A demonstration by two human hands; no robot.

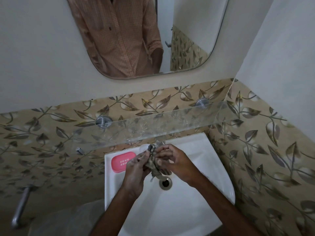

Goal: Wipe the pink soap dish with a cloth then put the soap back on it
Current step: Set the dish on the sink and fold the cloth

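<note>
The pink soap dish [121,161] lies on the back left ledge of the white sink [196,210], with nothing on it. A white soap bar [144,148] rests on the ledge just behind my hands, partly hidden. Both hands hold a crumpled grey-brown cloth [154,165] over the basin. My left hand [136,169] grips its left side, right next to the dish's right end. My right hand [173,160] pinches the cloth from the right. A corner of the cloth hangs down toward the drain [165,183].
A glass shelf [153,126] on chrome brackets juts out above the sink's back edge, with the tap [161,142] just under it. A mirror [136,36] hangs above. Leaf-pattern tiled walls close in at the back and right. A chrome pipe [20,206] runs at lower left.
</note>
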